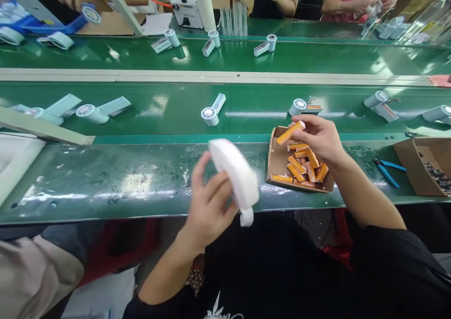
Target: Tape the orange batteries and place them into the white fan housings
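Observation:
A white roll of tape (234,173), its loose end hanging down, is gripped in my left hand (211,206) above the front edge of the bench. My right hand (320,138) pinches an orange battery cell (291,132) between thumb and fingers. That cell is held over a shallow cardboard box (276,161), where several more orange battery cells (296,166) lie loosely in a pile. The tape is slightly blurred, and the palm side of my right hand is hidden.
Beyond the bench, green conveyor belts (169,107) carry several pale blue handheld fans (210,115). Blue-handled pliers (389,171) and a cardboard box of small parts (410,168) are at the right. A white tray (17,164) is at the left. Co-workers sit across the belts.

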Demonstrator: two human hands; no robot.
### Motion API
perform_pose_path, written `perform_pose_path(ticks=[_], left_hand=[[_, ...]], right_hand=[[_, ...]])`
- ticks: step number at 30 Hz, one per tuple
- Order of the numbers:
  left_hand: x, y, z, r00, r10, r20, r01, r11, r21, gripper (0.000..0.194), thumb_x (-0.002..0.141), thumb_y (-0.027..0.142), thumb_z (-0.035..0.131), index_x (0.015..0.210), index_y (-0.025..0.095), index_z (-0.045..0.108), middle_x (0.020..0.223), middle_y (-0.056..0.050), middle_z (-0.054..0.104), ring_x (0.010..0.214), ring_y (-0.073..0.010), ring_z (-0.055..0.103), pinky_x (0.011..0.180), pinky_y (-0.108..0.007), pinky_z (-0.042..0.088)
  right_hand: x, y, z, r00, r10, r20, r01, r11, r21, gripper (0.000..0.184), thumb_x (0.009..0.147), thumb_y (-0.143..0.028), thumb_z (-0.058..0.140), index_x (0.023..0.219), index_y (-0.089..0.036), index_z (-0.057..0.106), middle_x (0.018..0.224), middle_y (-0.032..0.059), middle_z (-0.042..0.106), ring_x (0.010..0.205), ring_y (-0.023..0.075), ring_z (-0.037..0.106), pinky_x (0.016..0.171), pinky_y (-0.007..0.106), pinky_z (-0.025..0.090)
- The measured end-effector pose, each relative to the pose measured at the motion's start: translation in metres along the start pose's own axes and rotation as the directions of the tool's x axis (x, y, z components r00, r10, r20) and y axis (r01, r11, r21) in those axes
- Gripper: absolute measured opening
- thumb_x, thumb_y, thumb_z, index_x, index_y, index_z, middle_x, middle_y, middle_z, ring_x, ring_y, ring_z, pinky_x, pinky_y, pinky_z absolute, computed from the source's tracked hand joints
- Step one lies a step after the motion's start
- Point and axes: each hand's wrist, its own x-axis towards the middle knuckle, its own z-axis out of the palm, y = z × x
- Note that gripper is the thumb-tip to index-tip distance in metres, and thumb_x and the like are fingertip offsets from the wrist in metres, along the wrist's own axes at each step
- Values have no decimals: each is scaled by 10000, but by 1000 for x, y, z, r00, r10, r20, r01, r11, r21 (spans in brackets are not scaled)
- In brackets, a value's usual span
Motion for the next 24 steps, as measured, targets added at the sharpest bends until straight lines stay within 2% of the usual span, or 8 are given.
perform_pose_path(ticks=[2, 5, 9, 12, 16, 18, 21, 24], left_hand=[[2, 4, 23, 993, 116, 19, -116, 993, 29, 400, 985, 102, 684, 1353, 257, 686, 1240, -68, 805, 1427, -358, 661, 1310, -761, 463], [-3, 11, 49, 980, 179, 92, -187, 978, 88, 397, 978, 5, 612, 1312, 192, 720, 1222, -96, 819, 1208, -279, 740, 1236, -644, 572], [-19, 13, 58, 979, 110, 170, -137, 978, 158, 477, 956, -20, 643, 1341, 229, 772, 1262, -94, 828, 1490, -366, 563, 1090, -519, 666], [-22, 11, 56, 973, 95, 209, -140, 966, 217, 508, 978, 9, 663, 1407, 261, 765, 1314, -87, 827, 1539, -374, 524, 1086, -499, 674], [-17, 9, 49, 969, 131, 210, -196, 925, 326, 471, 991, 34, 695, 1399, 255, 772, 1327, -68, 825, 1493, -349, 575, 1142, -472, 653], [-12, 7, 44, 969, 159, 189, -222, 896, 384, 464, 983, 37, 711, 1386, 257, 776, 1336, -57, 816, 1460, -341, 597, 1130, -450, 657], [-5, 6, 34, 961, 196, 195, -261, 873, 411, 516, 980, 47, 725, 1428, 302, 754, 1380, -38, 789, 1406, -311, 626, 1125, -435, 657], [3, 6, 31, 953, 218, 210, -285, 883, 374, 594, 981, 34, 717, 1489, 342, 718, 1388, -20, 780, 1355, -294, 612, 1135, -446, 634]], right_hand=[[-21, -10, 5, 998, -8, -62, 18, 986, 164, 421, 781, -523, 995, 1056, -273, 796, 1095, 29, 860, 1008, 229, 835, 930, 419, 724], [-51, -19, 19, 991, -35, -130, 60, 979, 195, 352, 799, -457, 1006, 960, -268, 756, 1143, 44, 878, 1109, 260, 851, 966, 446, 739], [-78, -17, 33, 964, -210, -165, 219, 975, 39, 211, 865, -284, 951, 970, -296, 769, 1108, 36, 892, 1107, 288, 865, 955, 478, 752], [-91, -10, 40, 942, -288, -171, 285, 958, -44, 201, 876, -231, 927, 979, -315, 776, 1145, 32, 891, 1085, 301, 870, 958, 511, 755], [-104, -3, 44, 977, -202, -62, 193, 972, -131, 136, 901, -355, 911, 946, -307, 793, 1164, 50, 889, 1073, 311, 872, 956, 510, 755], [-106, -3, 40, 991, -131, 19, 132, 982, -135, 153, 917, -400, 894, 1021, -305, 833, 1206, 53, 882, 1109, 305, 865, 1011, 505, 740], [-100, -6, 31, 992, 8, 128, 2, 997, -74, 388, 909, -401, 905, 1280, -307, 838, 1245, 45, 874, 1088, 286, 868, 1032, 488, 738], [-92, -6, 29, 985, 74, 156, -75, 997, 1, 487, 864, -415, 946, 1326, -311, 833, 1185, 31, 880, 1025, 280, 872, 1015, 490, 747]])
